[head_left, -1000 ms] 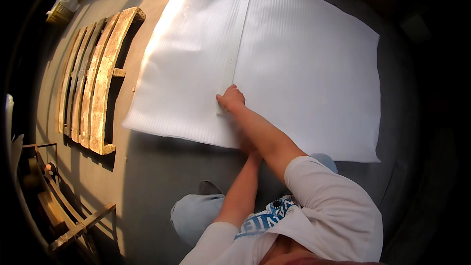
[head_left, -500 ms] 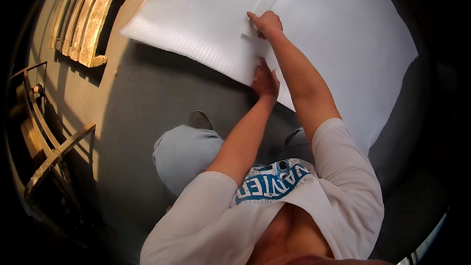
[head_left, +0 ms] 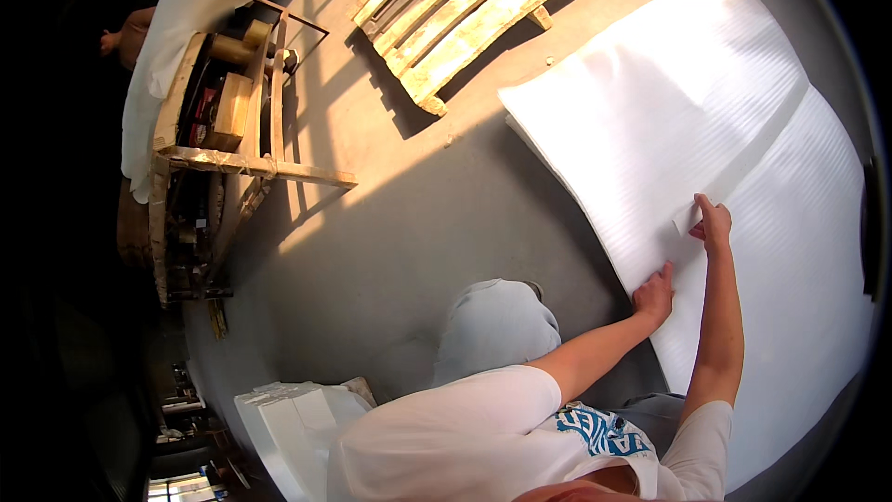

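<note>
- Right hand [head_left: 714, 223] pinches a tape strip [head_left: 743, 163] on the white foam sheets [head_left: 650, 112], fingers closed on its loose end.
- Left hand [head_left: 655, 293] lies flat and spread at the sheets' near edge.
- Step, as I judge it: sealing the seam; next calls for pressing the strip down along it.
- Wooden pallet [head_left: 483, 9] lies beyond the far edge; bare concrete floor [head_left: 418, 223] leaves room leftward.

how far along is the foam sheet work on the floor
Done: two white foam sheets lie spread flat on the floor, edges meeting along a seam. In hand: the right hand pinches a tab at the seam while the left hand presses the sheet's near edge. Left: most of the seam beyond the hands looks unhandled.
</note>
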{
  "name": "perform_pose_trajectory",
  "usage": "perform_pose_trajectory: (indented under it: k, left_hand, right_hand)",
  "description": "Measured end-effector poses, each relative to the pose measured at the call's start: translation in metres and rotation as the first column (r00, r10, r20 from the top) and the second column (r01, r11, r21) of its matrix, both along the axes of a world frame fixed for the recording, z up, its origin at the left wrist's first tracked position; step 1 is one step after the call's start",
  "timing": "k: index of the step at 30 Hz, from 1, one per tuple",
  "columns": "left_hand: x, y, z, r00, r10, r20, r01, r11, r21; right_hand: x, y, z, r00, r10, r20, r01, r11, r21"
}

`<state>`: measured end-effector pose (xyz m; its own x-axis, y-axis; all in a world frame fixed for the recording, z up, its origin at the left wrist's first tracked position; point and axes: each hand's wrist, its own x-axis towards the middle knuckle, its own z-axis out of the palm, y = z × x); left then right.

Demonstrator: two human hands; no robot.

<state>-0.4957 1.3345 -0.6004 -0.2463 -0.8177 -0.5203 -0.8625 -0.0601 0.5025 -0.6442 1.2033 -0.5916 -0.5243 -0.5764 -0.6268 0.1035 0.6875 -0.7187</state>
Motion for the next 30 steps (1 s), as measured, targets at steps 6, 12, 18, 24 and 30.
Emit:
perform_pose_trajectory:
  k: [6,12,18,24,30]
  left_hand:
    - [-0.001,0.002,-0.014,0.994,-0.043,0.099,0.045,0.999,-0.02]
    - [-0.018,-0.002,-0.02,0.944,-0.101,0.315,0.109,0.994,-0.008]
    - [-0.033,0.004,-0.035,0.905,-0.01,0.426,0.048,0.996,-0.079]
    - [-0.031,0.005,-0.024,0.892,-0.06,0.448,0.113,0.989,-0.092]
    - [-0.023,-0.01,-0.008,0.856,-0.108,0.505,0.149,0.988,-0.041]
  right_hand:
    - [-0.053,0.066,-0.004,0.972,-0.015,0.235,0.049,0.989,-0.139]
    - [-0.104,0.154,-0.004,0.944,-0.14,0.3,0.198,0.965,-0.173]
    - [-0.129,0.231,-0.019,0.972,-0.129,0.197,0.165,0.97,-0.18]
    - [-0.136,0.232,-0.02,0.985,-0.075,0.154,0.1,0.981,-0.164]
    - [-0.129,0.233,-0.008,0.981,-0.089,0.175,0.128,0.966,-0.226]
